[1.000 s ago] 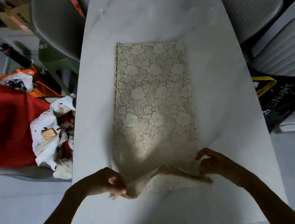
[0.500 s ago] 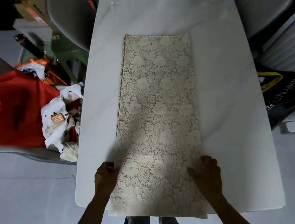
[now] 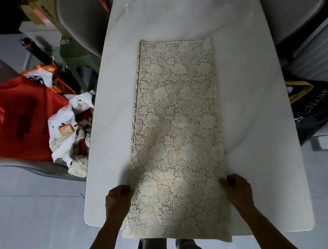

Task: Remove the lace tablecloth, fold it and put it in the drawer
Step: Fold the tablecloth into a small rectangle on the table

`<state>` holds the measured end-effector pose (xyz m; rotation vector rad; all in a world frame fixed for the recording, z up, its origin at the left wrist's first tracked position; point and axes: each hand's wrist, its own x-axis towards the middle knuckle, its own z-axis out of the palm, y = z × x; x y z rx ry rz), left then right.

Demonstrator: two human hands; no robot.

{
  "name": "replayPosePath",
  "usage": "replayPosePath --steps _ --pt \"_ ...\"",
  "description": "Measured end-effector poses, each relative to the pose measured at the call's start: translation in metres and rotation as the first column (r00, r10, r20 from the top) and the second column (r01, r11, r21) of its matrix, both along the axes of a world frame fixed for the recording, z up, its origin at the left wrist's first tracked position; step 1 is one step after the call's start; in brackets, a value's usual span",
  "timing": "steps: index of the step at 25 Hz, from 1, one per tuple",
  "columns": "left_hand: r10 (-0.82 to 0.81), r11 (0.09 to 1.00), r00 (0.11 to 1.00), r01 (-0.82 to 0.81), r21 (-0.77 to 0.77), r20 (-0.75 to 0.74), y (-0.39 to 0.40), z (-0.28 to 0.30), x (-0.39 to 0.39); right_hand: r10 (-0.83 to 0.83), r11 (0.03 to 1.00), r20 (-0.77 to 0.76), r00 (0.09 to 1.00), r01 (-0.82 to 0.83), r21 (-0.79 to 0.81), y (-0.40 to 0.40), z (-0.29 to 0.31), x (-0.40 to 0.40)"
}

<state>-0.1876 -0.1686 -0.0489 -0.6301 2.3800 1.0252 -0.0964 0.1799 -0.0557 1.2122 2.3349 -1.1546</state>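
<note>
Two hands on cloth (image 3: 178,126), one per long edge near its near end: left hand (image 3: 117,200) and right hand (image 3: 238,187), fingers curled onto edges. Cloth: long folded strip flat on table (image 3: 254,92), near end overhanging edge. Next fold, judged: lift both sides level, carry near end to far end, match corners, smooth. Containers: black bag (image 3: 318,109) right of table, contents unseen. Drawer not in view.

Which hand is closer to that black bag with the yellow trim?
The right hand, gripping the lace tablecloth at its right edge, on the side where the black bag lies beyond the table. The left hand grips the opposite edge, farther away.
</note>
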Motion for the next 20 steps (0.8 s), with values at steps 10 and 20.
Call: replayPosePath --steps 10,20 --pt "0.073 0.995 0.997 -0.073 0.074 0.011 0.006 0.003 0.0 -0.06 0.974 -0.125 0.99 0.03 -0.226 0.0 -0.002 0.036" --pt "-0.493 0.855 0.87 0.48 0.197 0.02 -0.033 0.002 -0.023 0.208 0.855 -0.194 0.959 -0.275 -0.44 0.026 -0.008 0.049"
